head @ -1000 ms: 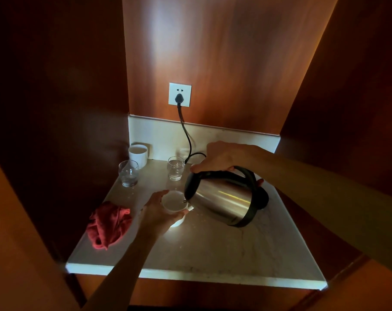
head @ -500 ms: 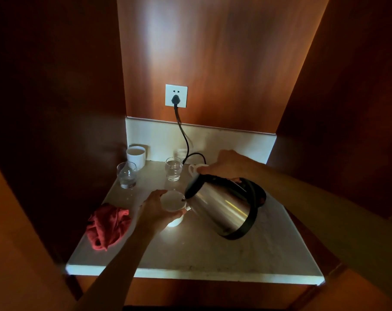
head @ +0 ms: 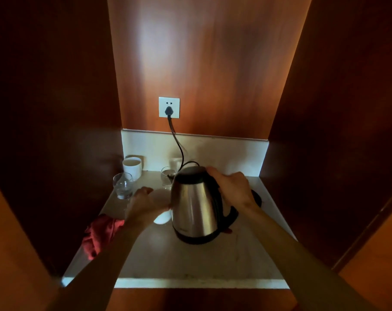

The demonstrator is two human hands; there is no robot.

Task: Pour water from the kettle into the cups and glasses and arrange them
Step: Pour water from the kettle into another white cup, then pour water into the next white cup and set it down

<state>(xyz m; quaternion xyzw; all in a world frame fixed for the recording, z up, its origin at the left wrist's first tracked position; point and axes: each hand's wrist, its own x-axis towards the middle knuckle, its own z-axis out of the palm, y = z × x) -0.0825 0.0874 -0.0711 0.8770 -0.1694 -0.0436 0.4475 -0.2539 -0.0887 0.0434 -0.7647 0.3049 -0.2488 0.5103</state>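
kettle (head: 196,207) now tipped back upright from pouring, right hand (head: 233,189) clamped on its handle; left hand (head: 145,205) grips white cup (head: 162,217) at kettle's 9 o'clock; pour looks done, next arrange

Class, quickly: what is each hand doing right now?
Left hand: closed around the white cup.
Right hand: closed on the kettle handle.

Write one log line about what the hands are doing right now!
left hand: holding white cup | right hand: gripping kettle handle | kettle: upright, not pouring | counter: two glasses, another cup, red cloth
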